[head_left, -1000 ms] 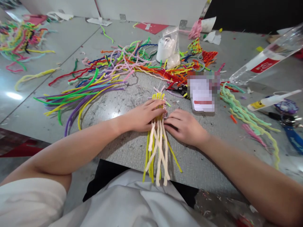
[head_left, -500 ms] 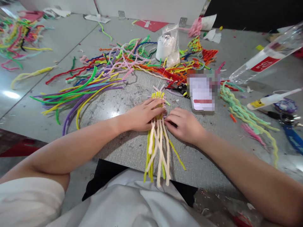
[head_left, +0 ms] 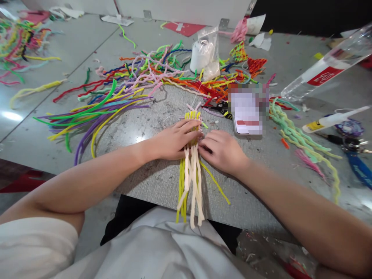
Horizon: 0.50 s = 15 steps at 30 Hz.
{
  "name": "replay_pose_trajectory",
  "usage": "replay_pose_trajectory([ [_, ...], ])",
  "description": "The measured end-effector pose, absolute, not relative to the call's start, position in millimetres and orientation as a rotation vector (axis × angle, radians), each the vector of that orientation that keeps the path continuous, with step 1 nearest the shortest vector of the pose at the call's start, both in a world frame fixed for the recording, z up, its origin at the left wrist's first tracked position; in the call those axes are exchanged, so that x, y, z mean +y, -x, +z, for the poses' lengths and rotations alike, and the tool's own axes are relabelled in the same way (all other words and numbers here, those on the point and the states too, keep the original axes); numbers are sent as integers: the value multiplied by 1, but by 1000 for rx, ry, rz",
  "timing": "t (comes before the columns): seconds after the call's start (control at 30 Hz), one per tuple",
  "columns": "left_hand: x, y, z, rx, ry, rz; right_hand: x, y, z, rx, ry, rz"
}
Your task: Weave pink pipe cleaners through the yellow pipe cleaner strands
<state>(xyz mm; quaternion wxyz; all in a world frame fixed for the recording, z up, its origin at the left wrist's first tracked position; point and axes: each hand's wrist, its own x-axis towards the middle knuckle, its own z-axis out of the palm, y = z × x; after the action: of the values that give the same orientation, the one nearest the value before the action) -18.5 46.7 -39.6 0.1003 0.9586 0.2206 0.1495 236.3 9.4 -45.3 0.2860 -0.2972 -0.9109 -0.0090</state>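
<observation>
A small woven piece of yellow and lilac fuzzy cords (head_left: 192, 115) lies on the grey table in front of me. My left hand (head_left: 177, 139) rests across it from the left, fingers curled over the weave and gripping it. Loose cream cords (head_left: 194, 186) and yellow cords (head_left: 181, 193) hang from its near end over the table's edge. At the right edge of the weave is my right hand (head_left: 222, 151), its thumb and fingers closed together. What those fingertips pinch is hidden. Short lilac ends stick out at the far end.
Bundles of coloured cords (head_left: 95, 112) spread left and behind the weave. A blurred phone (head_left: 247, 116), black-handled pliers (head_left: 217, 107), a plastic bottle (head_left: 316, 73) and a glue tube (head_left: 328, 121) lie to the right. A white thread cone (head_left: 199, 58) stands at the back.
The right hand has shifted slightly left against the weave's edge. The hanging cream cords have drawn closer together, and one yellow cord slants further right. The left hand keeps its grip.
</observation>
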Motion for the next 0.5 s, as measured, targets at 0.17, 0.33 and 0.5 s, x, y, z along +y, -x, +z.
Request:
replay_pose_trajectory([
  [0.17,48,18,-40,636,-2799,491,7,-235,-44,-2397,843,13],
  [0.33,42,19,-36,732,-2806,552,6,-236,-42,-2459,766,89],
  [0.5,27,19,-23,1075,-2868,372,10,-236,-41,-2539,711,154],
])
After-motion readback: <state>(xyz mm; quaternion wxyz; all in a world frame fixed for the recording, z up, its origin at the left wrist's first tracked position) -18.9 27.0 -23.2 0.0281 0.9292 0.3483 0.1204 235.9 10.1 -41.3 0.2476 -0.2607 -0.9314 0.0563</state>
